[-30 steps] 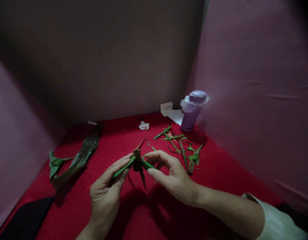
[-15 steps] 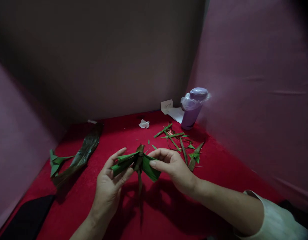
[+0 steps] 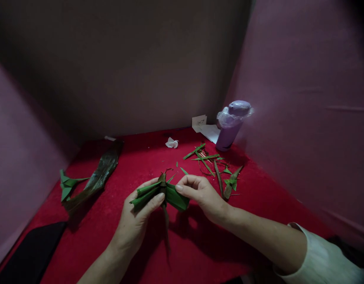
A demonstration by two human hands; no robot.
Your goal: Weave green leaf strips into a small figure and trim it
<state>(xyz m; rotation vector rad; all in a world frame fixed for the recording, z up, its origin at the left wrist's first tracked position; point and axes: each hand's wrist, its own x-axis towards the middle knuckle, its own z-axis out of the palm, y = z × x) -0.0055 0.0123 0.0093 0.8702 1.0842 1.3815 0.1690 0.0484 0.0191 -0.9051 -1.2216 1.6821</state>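
Between my hands is a folded leaf insect figure (image 3: 163, 191), with green wings spread to both sides, a brown body and a long thin tail hanging down. My left hand (image 3: 137, 217) is closed on its left wing and body, the thumb lying over the body. At the upper edge of the right wing, my right hand (image 3: 202, 195) pinches the green leaf between thumb and fingers. Thin feeler-like strips stick up from the figure's head. The fingers behind the left wing are partly hidden.
On the red cloth (image 3: 117, 236), leaf strips and sticks (image 3: 207, 157) lie to the right, near a purple tumbler (image 3: 229, 132) and white papers (image 3: 210, 133). A crumpled tissue (image 3: 171, 142) is at the back. Leftward are a long dark leaf (image 3: 101, 173), a green folded leaf (image 3: 69, 184) and a black object (image 3: 32, 252).
My left thumb has moved right onto the figure's body. My right thumb has shifted up along the right wing. The view has shifted slightly.
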